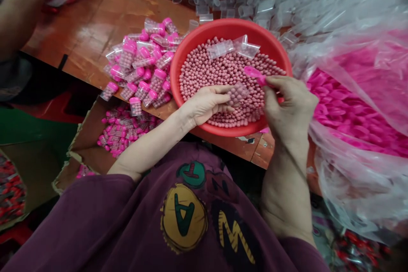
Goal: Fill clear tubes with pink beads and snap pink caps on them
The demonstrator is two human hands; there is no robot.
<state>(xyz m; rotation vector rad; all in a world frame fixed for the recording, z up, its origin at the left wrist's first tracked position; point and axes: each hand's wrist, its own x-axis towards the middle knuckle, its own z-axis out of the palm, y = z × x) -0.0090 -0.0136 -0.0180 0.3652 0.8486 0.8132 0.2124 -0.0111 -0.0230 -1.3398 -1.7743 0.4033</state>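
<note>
From my remote seat I see a round, glossy red plastic bowl [178, 68] on a worn reddish wooden table [105, 17], filled with small matte pink beads [207, 72]. My left hand [207, 104] rests on the beads with its fingers pressed together around a small clear plastic tube [238, 92], which looks packed with beads and lies at the fingertips. My right hand [288, 106] sits just beside it at the bowl's near right rim, thumb and forefinger pinching a bright pink cap [255, 73] just above the tube's end. Two empty clear tubes [232, 46] lie on the beads farther back. Left of the bowl is a heap of filled, pink-capped tubes [143, 63]. To the right, a crinkled clear bag [366, 72] holds loose pink caps. On the purple shirt [111, 225] I read the letters "A" and "T"; another is W or M, I cannot tell which.
</note>
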